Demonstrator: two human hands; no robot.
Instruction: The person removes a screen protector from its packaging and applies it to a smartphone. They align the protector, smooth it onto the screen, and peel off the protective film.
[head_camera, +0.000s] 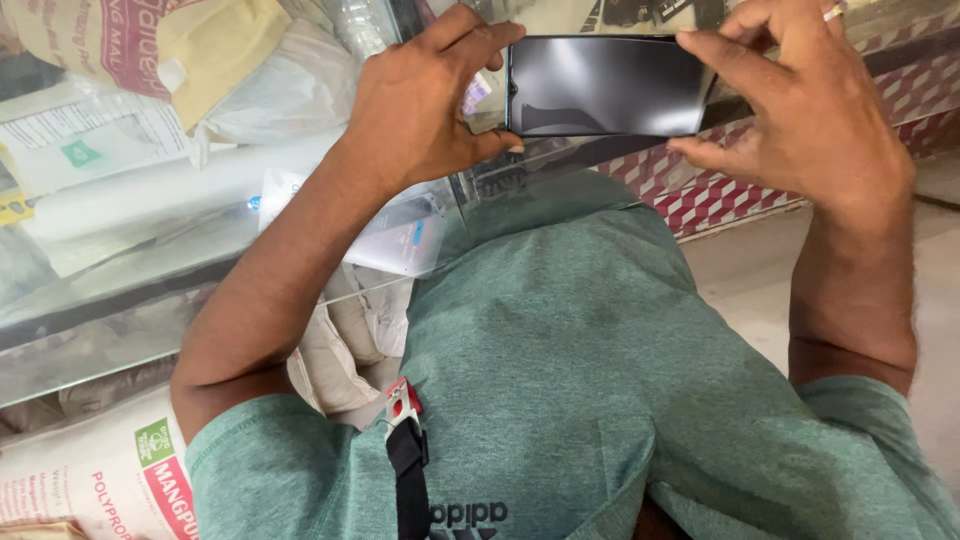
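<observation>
Black, dark-screened smartphone (606, 86) is held level over the glass counter (120, 290) edge, w/ left hand (425, 100) pinching its left end, thumb under, fingers over top. Right hand (800, 110) grips the right end w/ fingertips only, thumb below. Under the glass: white plastic bags (290, 90) & printed sacks (95, 480), blurred by reflections. Green T-shirt (580, 380) fills foreground; black strap (408, 480) is cut off at the bottom edge.

A green short-sleeved T-shirt (560, 380) is worn, dark lettering printed low on its chest. Left of that lettering, a black strap (408, 480) with a red-and-white clip (401, 405) is seen. Forearms are bare.
</observation>
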